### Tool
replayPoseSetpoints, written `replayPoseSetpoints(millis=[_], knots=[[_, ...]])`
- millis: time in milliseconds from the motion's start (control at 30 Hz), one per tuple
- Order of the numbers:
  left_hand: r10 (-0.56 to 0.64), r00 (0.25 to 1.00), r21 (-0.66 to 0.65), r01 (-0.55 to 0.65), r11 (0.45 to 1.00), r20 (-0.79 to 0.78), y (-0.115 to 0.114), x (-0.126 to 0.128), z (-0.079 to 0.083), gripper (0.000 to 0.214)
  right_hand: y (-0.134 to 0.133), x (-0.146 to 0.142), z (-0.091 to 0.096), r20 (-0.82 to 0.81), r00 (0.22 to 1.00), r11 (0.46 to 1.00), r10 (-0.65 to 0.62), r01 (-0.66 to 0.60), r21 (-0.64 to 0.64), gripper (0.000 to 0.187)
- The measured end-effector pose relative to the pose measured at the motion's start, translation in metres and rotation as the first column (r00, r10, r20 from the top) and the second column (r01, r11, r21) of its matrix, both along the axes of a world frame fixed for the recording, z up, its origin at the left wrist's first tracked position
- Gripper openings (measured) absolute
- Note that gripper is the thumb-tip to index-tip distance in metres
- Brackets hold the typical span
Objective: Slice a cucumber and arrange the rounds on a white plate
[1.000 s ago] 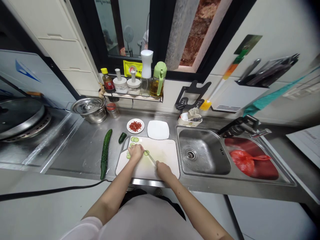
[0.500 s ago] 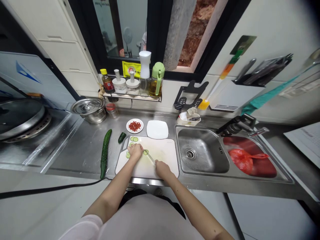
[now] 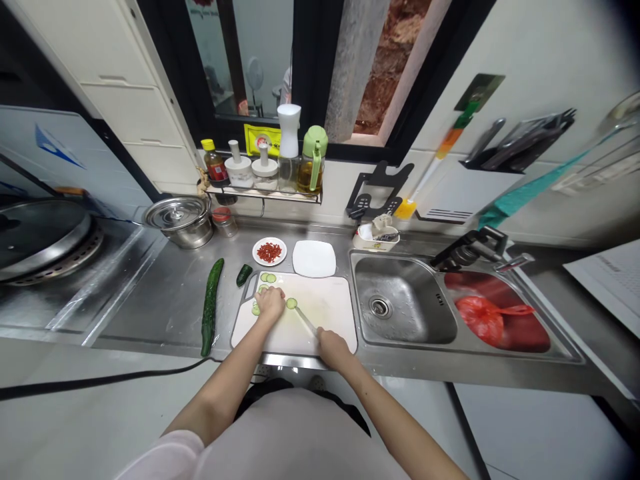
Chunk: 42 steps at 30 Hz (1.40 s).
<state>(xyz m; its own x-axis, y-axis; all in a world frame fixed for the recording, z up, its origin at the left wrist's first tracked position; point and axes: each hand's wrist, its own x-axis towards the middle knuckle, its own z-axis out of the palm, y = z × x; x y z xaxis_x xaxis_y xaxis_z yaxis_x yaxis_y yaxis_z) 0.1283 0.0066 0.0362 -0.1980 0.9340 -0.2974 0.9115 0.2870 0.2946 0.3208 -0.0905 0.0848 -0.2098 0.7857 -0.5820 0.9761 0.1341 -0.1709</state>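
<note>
A white cutting board [image 3: 325, 313] lies on the steel counter in front of me. My left hand [image 3: 271, 303] is curled over a piece of cucumber on the board's left part, with a cut end [image 3: 291, 303] showing beside the fingers. My right hand [image 3: 333, 347] is closed on the handle of a knife [image 3: 305, 321] whose blade points toward that cut end. Several cucumber slices [image 3: 267, 278] lie at the board's far left corner.
A whole cucumber [image 3: 211, 303] and a short cucumber end [image 3: 245, 274] lie left of the board. Behind it are a dish of red chillies [image 3: 269, 252] and a white plate [image 3: 314, 259]. A double sink [image 3: 400, 307] is on the right, holding a red bag [image 3: 483, 318]. A steel pot [image 3: 179, 220] stands at back left.
My right hand has drawn back toward the board's near edge with the knife. My left hand stays on the cucumber piece.
</note>
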Motion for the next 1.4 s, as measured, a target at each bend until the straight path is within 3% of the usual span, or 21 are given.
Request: replayPoseSetpoints(millis=[333, 600, 1067, 1267, 1400], knots=[[-0.064, 0.994, 0.003, 0.065, 0.998, -0.084, -0.001, -0.002, 0.008, 0.027, -0.013, 0.02, 0.001, -0.021, 0.999, 0.999, -0.046, 0.046, 0.018, 0.031], [-0.134, 0.991, -0.008, 0.134, 0.991, -0.007, -0.005, 0.011, 0.009, 0.019, -0.007, 0.042, 0.0, -0.017, 0.989, 0.989, -0.147, 0.148, 0.031, 0.029], [-0.057, 0.997, -0.028, 0.058, 0.998, 0.049, -0.01, 0.015, 0.011, 0.022, 0.004, 0.052, -0.002, -0.026, 0.985, 0.983, -0.171, 0.172, 0.067, 0.03], [-0.059, 0.996, -0.01, 0.06, 0.998, 0.073, -0.012, 0.023, 0.013, 0.013, 0.011, 0.051, -0.008, -0.046, 0.987, 0.986, -0.154, 0.156, 0.061, 0.03], [-0.001, 0.99, 0.014, -0.002, 1.0, 0.141, -0.016, 0.02, 0.018, 0.01, 0.014, 0.05, -0.009, -0.066, 0.988, 0.988, -0.143, 0.147, 0.052, 0.032]])
